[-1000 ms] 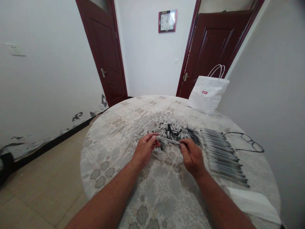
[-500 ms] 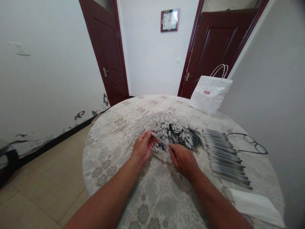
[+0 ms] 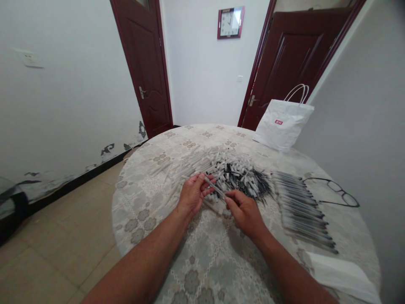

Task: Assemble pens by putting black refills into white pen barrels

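Observation:
Both hands work at the near edge of a heap of pen parts (image 3: 234,171) on a round table (image 3: 148,202). My left hand (image 3: 193,195) is curled round the upper end of a thin clear pen tube (image 3: 214,188). My right hand (image 3: 243,211) pinches the tube's lower end with its fingertips. The tube slants down to the right between the two hands. The heap holds clear tubes on its left, white and black caps in the middle and black refills on its right.
A row of assembled pens (image 3: 300,204) lies to the right of the heap, with black-framed glasses (image 3: 335,192) beyond it. A white paper bag (image 3: 283,124) stands at the far right rim. Folded white paper (image 3: 341,270) lies near right. Two dark doors and a wall clock stand behind.
My right hand has moved left from the refills toward my left hand and now grips the tube's lower end. The tube has tilted from nearly level to slanting.

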Demonstrator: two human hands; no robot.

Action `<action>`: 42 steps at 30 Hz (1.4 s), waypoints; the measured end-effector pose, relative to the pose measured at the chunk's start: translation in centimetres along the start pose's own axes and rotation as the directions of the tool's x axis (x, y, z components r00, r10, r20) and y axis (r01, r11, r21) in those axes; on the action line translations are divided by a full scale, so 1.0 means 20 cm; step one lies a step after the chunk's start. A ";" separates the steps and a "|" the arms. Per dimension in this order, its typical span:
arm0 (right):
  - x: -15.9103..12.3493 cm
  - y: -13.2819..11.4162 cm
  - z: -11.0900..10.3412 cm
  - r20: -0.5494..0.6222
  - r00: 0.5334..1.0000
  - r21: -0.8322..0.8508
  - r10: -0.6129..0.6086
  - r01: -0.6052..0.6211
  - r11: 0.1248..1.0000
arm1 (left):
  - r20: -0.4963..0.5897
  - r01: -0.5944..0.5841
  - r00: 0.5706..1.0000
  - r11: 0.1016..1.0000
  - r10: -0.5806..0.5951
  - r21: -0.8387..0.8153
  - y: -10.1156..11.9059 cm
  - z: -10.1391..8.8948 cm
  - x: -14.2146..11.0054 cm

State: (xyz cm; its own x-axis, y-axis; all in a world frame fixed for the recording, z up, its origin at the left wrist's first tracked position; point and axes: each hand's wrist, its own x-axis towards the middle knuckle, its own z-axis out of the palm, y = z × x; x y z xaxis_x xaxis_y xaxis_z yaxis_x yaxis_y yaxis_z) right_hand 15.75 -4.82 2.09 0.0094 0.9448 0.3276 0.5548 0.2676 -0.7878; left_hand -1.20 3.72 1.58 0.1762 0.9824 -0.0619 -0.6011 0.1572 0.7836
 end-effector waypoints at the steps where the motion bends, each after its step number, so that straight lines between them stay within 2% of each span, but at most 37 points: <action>1: 0.00 0.01 0.01 0.036 0.995 0.105 0.090 -0.093 0.990 | -0.003 -0.003 1.000 1.000 0.003 0.006 0.00 0.00 0.00; 4: 0.02 0.04 0.02 0.181 0.940 0.378 0.290 -0.339 0.862 | -0.005 -0.003 1.000 1.000 0.003 0.021 0.01 0.01 -0.01; 6: 0.03 0.06 0.02 0.226 0.915 0.440 0.333 -0.401 0.804 | -0.001 0.000 1.000 0.999 0.000 0.039 0.01 0.02 -0.01; 7: 0.04 0.06 0.02 0.226 0.918 0.431 0.327 -0.395 0.812 | 0.004 -0.002 1.000 0.999 0.002 0.053 0.01 0.03 -0.02; 9: 0.04 0.04 0.00 0.191 0.945 0.337 0.264 -0.316 0.887 | 0.026 -0.025 0.999 0.995 0.023 0.097 0.00 0.05 -0.03; 12: 0.05 -0.01 -0.05 0.089 0.994 0.061 0.063 -0.068 0.996 | 0.124 -0.070 0.991 0.969 0.042 0.236 0.00 0.08 -0.06; 15: 0.05 -0.07 -0.11 0.102 0.994 -0.210 -0.042 0.063 0.976 | 0.203 -0.137 0.978 0.895 0.053 0.424 0.01 0.08 -0.08; 19: 0.04 -0.13 -0.20 0.163 0.985 -0.335 -0.060 0.113 0.935 | 0.255 -0.181 0.967 0.748 0.016 0.639 0.04 0.07 -0.09; 23: 0.01 -0.14 -0.37 0.218 0.975 -0.448 -0.040 0.136 0.883 | 0.321 -0.243 0.947 0.618 -0.017 0.747 0.04 0.07 -0.10; 25: -0.02 -0.11 -0.49 0.200 0.980 -0.518 -0.004 0.109 0.848 | 0.345 -0.290 0.939 0.539 0.000 0.791 0.04 0.07 -0.10; 27: -0.06 -0.04 -0.62 0.129 0.989 -0.660 0.071 0.032 0.750 | 0.373 -0.346 0.928 0.440 0.027 0.829 0.02 0.06 -0.10; 30: -0.15 0.12 -0.82 -0.008 0.989 -0.758 0.148 -0.102 0.644 | 0.448 -0.445 0.892 0.288 0.061 0.848 0.00 0.04 -0.09; 33: -0.24 0.30 -0.96 -0.102 0.964 -0.812 0.246 -0.223 0.539 | 0.534 -0.539 0.842 0.172 0.076 0.825 -0.03 0.03 -0.08; 37: -0.30 0.45 -1.00 -0.103 0.946 -0.837 0.309 -0.250 0.486 | 0.576 -0.579 0.815 0.104 0.058 0.809 -0.05 0.02 -0.08; 42: -0.29 0.48 -0.96 -0.124 0.953 -0.856 0.275 -0.243 0.457 | 0.572 -0.576 0.818 0.087 0.065 0.813 -0.05 0.01 -0.07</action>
State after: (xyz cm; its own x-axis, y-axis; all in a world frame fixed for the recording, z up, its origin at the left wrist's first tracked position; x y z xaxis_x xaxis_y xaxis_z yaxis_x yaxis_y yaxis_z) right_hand 37.04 -11.33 2.66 0.2644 0.9511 0.1599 0.9632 -0.2688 0.0065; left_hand -0.60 2.24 1.02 0.5510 0.7559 0.3536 0.4802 -0.6338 0.6064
